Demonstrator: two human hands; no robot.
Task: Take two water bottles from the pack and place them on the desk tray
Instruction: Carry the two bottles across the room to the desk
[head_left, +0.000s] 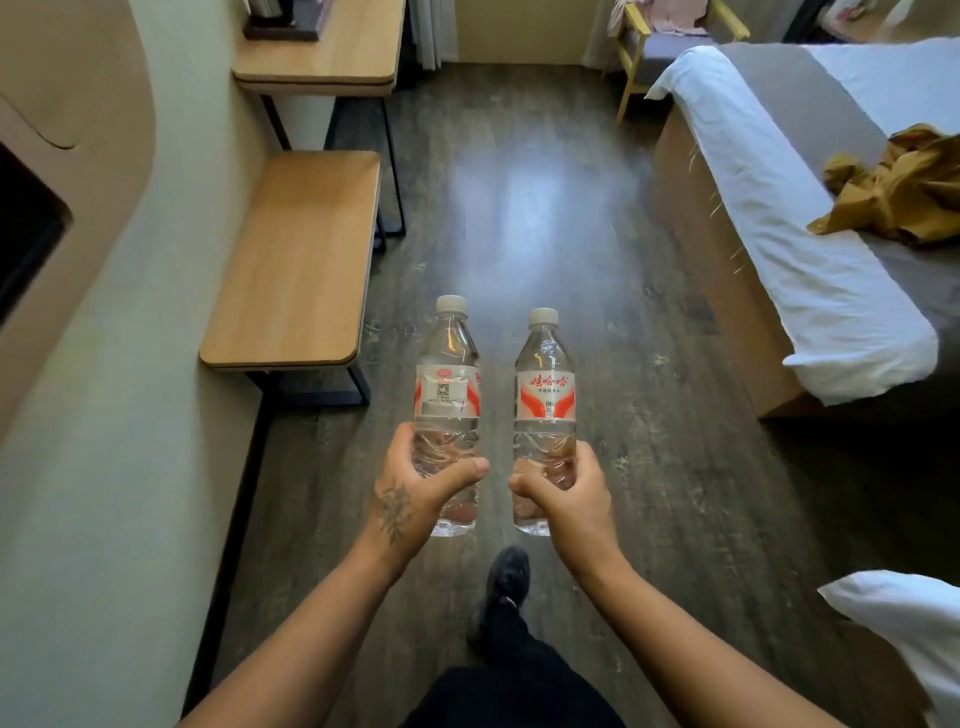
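Grip: the left hand (415, 491) is wrapped tight around the lower half of one bottle; the right hand (563, 491) is wrapped the same way around the other.
Floor (519, 208): one dark wood-look floor, filling the middle, with a pale glare patch at 12 o'clock from the bottles.
Bed (810, 218): one, at 2 o'clock, white sheet over a tan base; one crumpled mustard cloth (898, 192) lies on it.
Bench (296, 260): one low wooden bench at 10 o'clock, against the wall.
Desk (332, 52): one wooden desk at 11 o'clock, beyond the bench; a dark item on it is cut off by the edge.
Chair (670, 47): one, yellow-framed, at 1 o'clock.
Bottles: two clear water bottles, left bottle (448, 384) and right bottle (544, 395), upright, side by side, not touching, held in the air above the floor at centre; each has one white cap and one red-and-white label.
Shoe (506, 577): one black shoe at 6 o'clock.
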